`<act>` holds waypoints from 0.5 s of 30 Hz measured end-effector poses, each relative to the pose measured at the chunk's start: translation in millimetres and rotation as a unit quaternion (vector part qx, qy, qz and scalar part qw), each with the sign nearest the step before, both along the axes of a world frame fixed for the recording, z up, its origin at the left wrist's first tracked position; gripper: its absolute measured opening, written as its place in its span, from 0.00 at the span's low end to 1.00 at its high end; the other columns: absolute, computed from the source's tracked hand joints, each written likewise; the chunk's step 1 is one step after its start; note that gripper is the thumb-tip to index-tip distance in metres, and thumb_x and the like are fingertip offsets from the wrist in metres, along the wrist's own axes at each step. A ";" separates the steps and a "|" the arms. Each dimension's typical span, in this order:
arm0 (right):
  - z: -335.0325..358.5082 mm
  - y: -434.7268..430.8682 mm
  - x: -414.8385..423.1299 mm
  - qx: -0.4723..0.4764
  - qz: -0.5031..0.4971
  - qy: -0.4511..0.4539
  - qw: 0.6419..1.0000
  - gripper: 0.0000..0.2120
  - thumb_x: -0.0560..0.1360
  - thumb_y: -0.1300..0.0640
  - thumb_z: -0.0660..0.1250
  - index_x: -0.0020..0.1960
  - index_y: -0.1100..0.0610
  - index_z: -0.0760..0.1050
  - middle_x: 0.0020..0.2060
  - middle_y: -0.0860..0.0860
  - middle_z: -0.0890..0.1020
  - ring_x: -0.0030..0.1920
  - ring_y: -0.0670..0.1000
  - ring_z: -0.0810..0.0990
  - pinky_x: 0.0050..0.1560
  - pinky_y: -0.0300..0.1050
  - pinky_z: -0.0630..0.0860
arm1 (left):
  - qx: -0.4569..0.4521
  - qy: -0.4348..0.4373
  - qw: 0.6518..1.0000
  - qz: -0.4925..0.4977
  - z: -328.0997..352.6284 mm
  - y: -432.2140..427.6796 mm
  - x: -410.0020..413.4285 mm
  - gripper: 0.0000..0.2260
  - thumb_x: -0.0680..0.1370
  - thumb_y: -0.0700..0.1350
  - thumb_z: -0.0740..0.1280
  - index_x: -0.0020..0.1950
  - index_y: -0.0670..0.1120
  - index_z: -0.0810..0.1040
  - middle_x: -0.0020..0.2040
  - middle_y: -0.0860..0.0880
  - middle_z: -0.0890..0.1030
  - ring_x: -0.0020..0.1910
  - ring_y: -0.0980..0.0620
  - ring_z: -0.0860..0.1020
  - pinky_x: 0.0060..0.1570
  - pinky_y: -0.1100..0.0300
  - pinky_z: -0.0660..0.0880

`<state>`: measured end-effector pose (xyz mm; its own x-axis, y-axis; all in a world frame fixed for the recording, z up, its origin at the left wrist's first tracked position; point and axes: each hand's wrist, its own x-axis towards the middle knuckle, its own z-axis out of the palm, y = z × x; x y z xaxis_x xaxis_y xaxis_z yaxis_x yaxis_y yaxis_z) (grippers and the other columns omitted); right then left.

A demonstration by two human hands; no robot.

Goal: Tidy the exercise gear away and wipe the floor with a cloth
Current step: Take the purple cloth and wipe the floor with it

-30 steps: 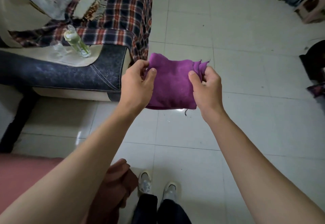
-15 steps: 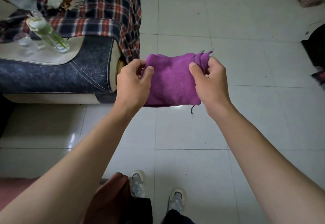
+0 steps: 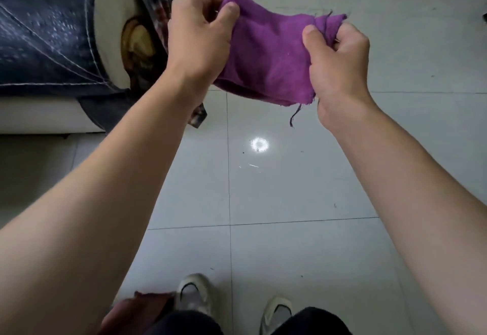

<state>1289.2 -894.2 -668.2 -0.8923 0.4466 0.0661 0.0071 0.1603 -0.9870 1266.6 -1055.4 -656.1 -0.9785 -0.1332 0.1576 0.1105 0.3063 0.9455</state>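
The purple cloth (image 3: 268,55) is held clear of the floor (image 3: 290,190), stretched between both hands: one upper corner is pinched by the left hand (image 3: 197,42), the other is bunched in the right hand (image 3: 337,63). The floor below the hands is judged not yet wiped; no exercise gear is seen, so tidying cannot be assessed

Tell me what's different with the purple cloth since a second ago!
The view tipped down, so the cloth sits higher in the picture, and the bottle on the sofa slid out of sight. The right hand has bunched its corner of the cloth tighter. Same as before: the left hand and right hand both pinch the cloth, held up off the floor.
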 end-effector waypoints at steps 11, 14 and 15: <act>-216.4 14.7 9.5 0.012 0.018 0.004 1.000 0.09 0.72 0.52 0.68 0.44 0.59 0.77 0.38 0.52 0.77 0.39 0.50 0.75 0.42 0.55 0.79 | 0.012 -0.006 1.000 -0.020 -227.8 7.9 8.8 0.09 0.79 0.45 0.64 0.40 0.51 0.79 0.38 0.54 0.80 0.38 0.57 0.77 0.37 0.56 0.76; -254.6 12.6 15.8 0.007 0.023 -0.017 1.000 0.18 0.70 0.51 0.68 0.49 0.67 0.76 0.39 0.54 0.79 0.40 0.52 0.77 0.46 0.59 0.81 | 0.020 -0.021 0.999 -0.028 -269.5 5.5 13.9 0.08 0.80 0.45 0.64 0.41 0.52 0.77 0.39 0.54 0.78 0.38 0.58 0.76 0.37 0.63 0.73; -264.1 11.8 18.2 0.003 0.025 -0.027 0.999 0.18 0.71 0.52 0.68 0.50 0.67 0.76 0.40 0.54 0.80 0.41 0.52 0.78 0.49 0.63 0.81 | 0.023 -0.026 0.999 -0.029 -280.0 4.3 15.7 0.08 0.80 0.45 0.64 0.41 0.52 0.77 0.39 0.54 0.78 0.38 0.57 0.76 0.37 0.62 0.72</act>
